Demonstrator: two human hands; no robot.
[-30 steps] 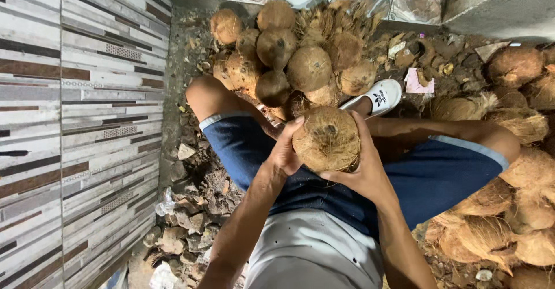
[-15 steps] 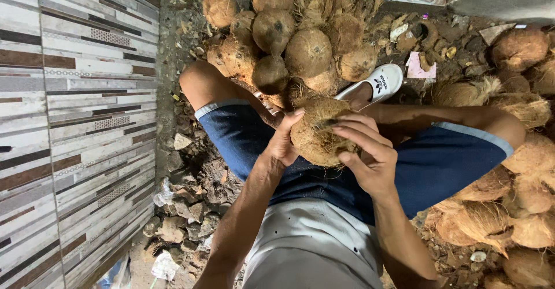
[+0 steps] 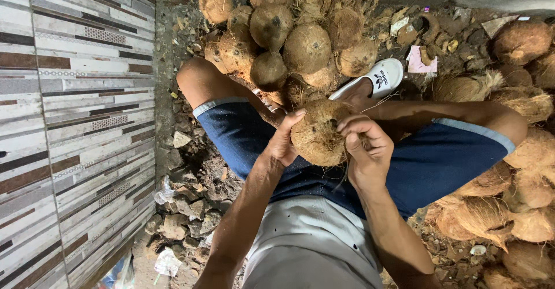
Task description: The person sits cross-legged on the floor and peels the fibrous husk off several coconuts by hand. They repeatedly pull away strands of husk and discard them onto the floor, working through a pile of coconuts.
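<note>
A crumpled pink wrapper (image 3: 421,61) lies on the far ground among husk scraps, just right of a white slipper (image 3: 378,76). At the near left, along the foot of the striped tiled wall (image 3: 69,121), a scrunched piece of clear plastic packaging (image 3: 165,192) and a torn white wrapper (image 3: 168,262) rest in the debris. No signs or screens are in view.
</note>
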